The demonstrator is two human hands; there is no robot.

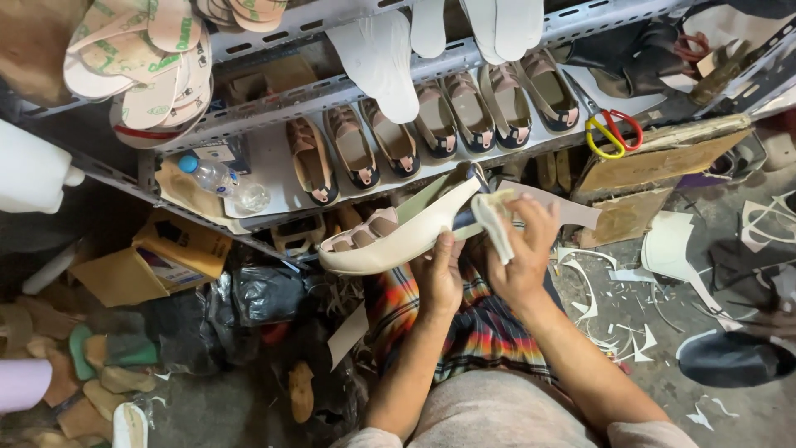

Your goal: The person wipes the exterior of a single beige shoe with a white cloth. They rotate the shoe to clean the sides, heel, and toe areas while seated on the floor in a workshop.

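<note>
Cream-coloured and smooth, the shoe (398, 232) lies sideways over the person's lap, the left hand (439, 278) gripping its underside near the heel. Beside it, the right hand (524, 253) pinches a pale folded cloth (497, 220) against the shoe's back end. Just behind stands a metal shelf (274, 166) with a row of unfinished sandals (431, 124), a clear plastic bottle (220, 178) and yellow-and-red scissors (612, 133); white offcuts (630, 332) litter the floor
</note>
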